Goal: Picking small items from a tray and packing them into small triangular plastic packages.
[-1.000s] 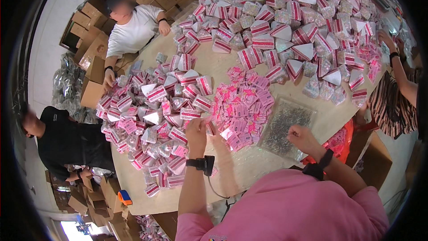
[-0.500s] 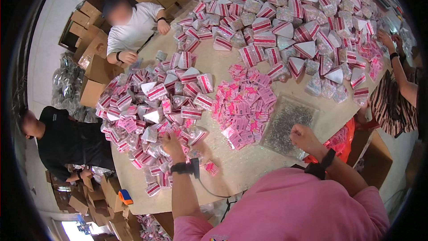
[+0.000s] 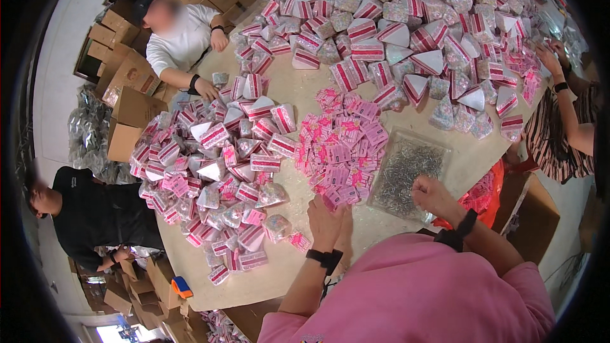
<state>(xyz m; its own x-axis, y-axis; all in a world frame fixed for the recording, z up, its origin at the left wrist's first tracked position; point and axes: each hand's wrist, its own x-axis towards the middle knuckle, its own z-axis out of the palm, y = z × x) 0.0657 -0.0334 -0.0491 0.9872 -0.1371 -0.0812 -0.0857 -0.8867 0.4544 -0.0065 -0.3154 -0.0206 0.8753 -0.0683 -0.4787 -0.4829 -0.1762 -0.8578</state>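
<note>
My left hand (image 3: 326,221) is at the near edge of a pile of pink printed cards (image 3: 343,146), its fingers closing on a pink card (image 3: 332,201) there. Over the near right part of a clear tray of small metal pins (image 3: 404,166) is my right hand (image 3: 434,198). Its fingers are curled together, and what they hold, if anything, is too small to make out. To the left of the cards lies a heap of clear bags with pink-and-white striped wedge-shaped pieces (image 3: 213,170). A loose pink card (image 3: 298,240) rests near the bags.
A larger heap of similar bags (image 3: 406,32) covers the far table. A person in white (image 3: 181,41) reaches to the left heap; a person in black (image 3: 105,209) stands left; a person in stripes (image 3: 559,127) works at right. A red bag (image 3: 483,200) hangs by the right edge.
My left hand has moved right, from the heap of bags to the pink cards. My right hand has stayed over the tray. The person in white has reached nearer to the left heap.
</note>
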